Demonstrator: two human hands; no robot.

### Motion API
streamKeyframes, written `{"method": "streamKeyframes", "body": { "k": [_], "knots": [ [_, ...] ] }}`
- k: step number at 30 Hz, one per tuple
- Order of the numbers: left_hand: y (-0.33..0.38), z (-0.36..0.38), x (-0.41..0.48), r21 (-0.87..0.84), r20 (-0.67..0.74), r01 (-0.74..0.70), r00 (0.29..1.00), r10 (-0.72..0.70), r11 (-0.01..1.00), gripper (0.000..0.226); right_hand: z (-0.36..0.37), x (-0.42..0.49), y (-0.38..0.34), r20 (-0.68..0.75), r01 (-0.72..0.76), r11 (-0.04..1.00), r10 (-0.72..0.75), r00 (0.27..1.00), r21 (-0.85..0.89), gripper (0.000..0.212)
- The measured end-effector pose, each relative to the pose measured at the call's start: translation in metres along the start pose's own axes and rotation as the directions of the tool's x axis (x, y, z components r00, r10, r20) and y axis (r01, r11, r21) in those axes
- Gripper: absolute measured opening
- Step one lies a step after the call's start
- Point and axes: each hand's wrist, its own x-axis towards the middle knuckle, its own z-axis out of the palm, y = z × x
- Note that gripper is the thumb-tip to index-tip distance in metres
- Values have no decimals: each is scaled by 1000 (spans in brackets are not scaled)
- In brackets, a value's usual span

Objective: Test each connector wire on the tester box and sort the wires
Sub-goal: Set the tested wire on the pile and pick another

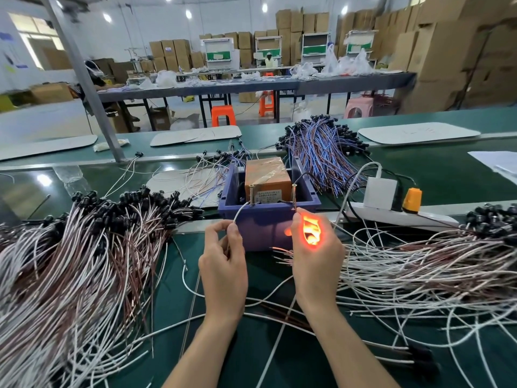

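Note:
The tester box (pixel 267 182), brown and taped, sits in a blue bin (pixel 260 219) with two upright screws at its front. My left hand (pixel 223 259) pinches a white lead (pixel 240 214) whose end touches the left screw (pixel 251 194). My right hand (pixel 313 247) is closed around the wire's lamp end, which glows orange through my fingers, and holds a brown lead against the right screw (pixel 294 196). A large heap of white and brown wires with black connectors (pixel 84 247) lies at the left; another heap (pixel 433 261) spreads at the right.
A white power strip (pixel 391 215) with a white adapter and an orange plug lies right of the bin. A bundle of blue and brown wires (pixel 321 152) sits behind it. A metal post (pixel 92 88) rises at the left. Loose wires cross the green mat near my wrists.

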Motion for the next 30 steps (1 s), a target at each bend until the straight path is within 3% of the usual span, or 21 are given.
{"method": "streamKeyframes", "body": {
  "k": [15,18,22,23,25,28,30],
  "knots": [
    [1,-1,0,-24,-6,12,1000,-12,1000,10,-3,1,0,24,-67,997,65,998,46,9],
    [1,-1,0,-40,-78,25,997,-28,999,17,-9,0,0,11,-84,994,84,996,66,15],
    [2,-10,1,175,-256,-56,961,100,983,36,-26,-3,-7,-50,-125,979,135,990,159,20],
    [4,-11,-1,261,-234,-142,950,205,955,43,-30,-2,-10,-50,-147,966,161,986,210,25],
    [15,-8,-12,369,-45,-385,902,430,846,48,-37,0,-21,2,-218,910,232,973,351,32],
    [35,9,-38,270,330,-720,693,641,639,43,-46,5,-39,116,-338,746,335,935,574,41],
    [43,19,-51,186,461,-791,595,659,583,40,-55,8,-48,151,-393,659,394,907,641,43]
  ]
}}
